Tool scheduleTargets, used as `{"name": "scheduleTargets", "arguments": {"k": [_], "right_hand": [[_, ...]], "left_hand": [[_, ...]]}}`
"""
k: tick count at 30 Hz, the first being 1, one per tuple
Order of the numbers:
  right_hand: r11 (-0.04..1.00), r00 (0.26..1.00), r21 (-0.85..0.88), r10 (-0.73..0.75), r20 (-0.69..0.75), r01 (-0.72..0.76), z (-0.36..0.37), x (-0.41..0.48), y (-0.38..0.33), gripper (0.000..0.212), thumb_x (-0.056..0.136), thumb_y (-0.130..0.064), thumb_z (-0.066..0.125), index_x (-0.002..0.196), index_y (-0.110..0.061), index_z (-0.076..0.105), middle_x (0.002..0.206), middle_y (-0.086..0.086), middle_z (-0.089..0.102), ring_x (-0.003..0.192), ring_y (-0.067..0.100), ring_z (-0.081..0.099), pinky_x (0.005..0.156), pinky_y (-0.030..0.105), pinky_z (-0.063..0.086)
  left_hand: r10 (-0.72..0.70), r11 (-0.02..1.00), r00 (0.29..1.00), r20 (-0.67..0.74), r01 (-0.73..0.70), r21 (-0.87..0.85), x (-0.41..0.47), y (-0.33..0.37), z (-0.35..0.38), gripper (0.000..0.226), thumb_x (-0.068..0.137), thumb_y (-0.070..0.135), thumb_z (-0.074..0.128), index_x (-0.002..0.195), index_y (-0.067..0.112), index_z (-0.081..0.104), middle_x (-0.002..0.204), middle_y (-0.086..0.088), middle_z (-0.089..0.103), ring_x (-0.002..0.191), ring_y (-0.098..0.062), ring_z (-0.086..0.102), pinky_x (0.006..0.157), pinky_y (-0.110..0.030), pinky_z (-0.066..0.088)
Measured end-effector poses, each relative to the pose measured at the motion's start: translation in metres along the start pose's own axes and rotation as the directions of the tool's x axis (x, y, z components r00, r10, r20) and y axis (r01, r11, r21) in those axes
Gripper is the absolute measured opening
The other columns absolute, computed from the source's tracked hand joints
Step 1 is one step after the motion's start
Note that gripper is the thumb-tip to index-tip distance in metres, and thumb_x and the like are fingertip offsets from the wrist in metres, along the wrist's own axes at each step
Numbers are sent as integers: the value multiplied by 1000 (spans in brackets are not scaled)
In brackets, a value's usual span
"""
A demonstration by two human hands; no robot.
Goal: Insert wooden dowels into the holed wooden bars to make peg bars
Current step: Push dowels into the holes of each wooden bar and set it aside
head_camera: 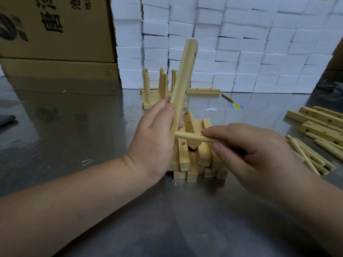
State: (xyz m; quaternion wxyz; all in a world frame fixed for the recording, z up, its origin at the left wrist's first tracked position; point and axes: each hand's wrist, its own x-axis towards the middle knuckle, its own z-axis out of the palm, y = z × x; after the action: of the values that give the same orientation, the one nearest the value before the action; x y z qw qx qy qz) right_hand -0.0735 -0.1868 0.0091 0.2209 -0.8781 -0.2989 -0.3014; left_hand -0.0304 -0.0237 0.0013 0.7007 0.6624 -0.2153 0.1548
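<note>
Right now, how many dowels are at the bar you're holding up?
1: the dowel, pinched by the right hand, meets the lower end of the bar. The top hole is empty; the left hand may hide more.

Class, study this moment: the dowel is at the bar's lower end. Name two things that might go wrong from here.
1. The left hand grips the bar low down, its long upper part tilted and free; a push from the right hand on the dowel may twist it, seating the dowel crooked.
2. Both hands work just above the loose pile of bars; a slip might scatter it.
</note>
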Motion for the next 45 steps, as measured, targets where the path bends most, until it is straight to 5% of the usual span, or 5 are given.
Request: {"name": "scheduleTargets", "arguments": {"k": [13, 20, 25, 35, 45], "right_hand": [[989, 997, -123, -79, -7, 77, 7, -1, -12, 33, 84, -32, 45, 97, -15, 70, 59, -4, 61, 49, 18, 57, 41, 24, 47], [988, 994, 107, 109, -2, -108, 10, -3, -15, 37, 82, -48, 37, 118, -37, 37, 89, -17, 61, 67, 6, 57, 48, 23, 44], [954, 980, 226, 195, 29, -197, 11, -1, -16, 26, 80, -52, 44, 102, -43, 52, 80, -13, 61, 65, 5, 55, 53, 20, 42], [836, 887, 381, 455, -75, -396, -5, 6, 7, 28, 86, -51, 35, 87, -39, 61, 64, -10, 63, 51, 0, 55, 46, 9, 37], [862, 884, 318, 451, -125, -395, -4, 8, 9, 43, 84, -66, 29, 73, -37, 60, 49, -3, 47, 39, 7, 42, 35, 17, 30]], "left_hand": [[65, 997, 997, 38, -66, 27, -5, -2, 1, 34, 84, 33, 31, 94, 19, 60, 56, 12, 49, 57, -4, 44, 57, -14, 38], [167, 984, 981, 100, -173, 50, -6, 0, 0, 30, 85, 38, 34, 95, 22, 58, 60, 9, 47, 60, -4, 42, 60, -17, 38], [200, 975, 973, 113, -210, 79, -5, 0, -1, 29, 87, 32, 30, 95, 20, 56, 63, 9, 46, 61, -3, 43, 61, -16, 37], [-96, 995, 984, -152, 95, -13, 14, -9, -12, 35, 100, 17, 30, 79, 13, 57, 50, 10, 52, 45, -2, 45, 44, -15, 35], [-2, 994, 1000, -27, 5, 106, 5, -7, -8, 36, 99, 14, 30, 83, 10, 62, 55, 10, 54, 53, 0, 49, 54, -12, 38]]}}
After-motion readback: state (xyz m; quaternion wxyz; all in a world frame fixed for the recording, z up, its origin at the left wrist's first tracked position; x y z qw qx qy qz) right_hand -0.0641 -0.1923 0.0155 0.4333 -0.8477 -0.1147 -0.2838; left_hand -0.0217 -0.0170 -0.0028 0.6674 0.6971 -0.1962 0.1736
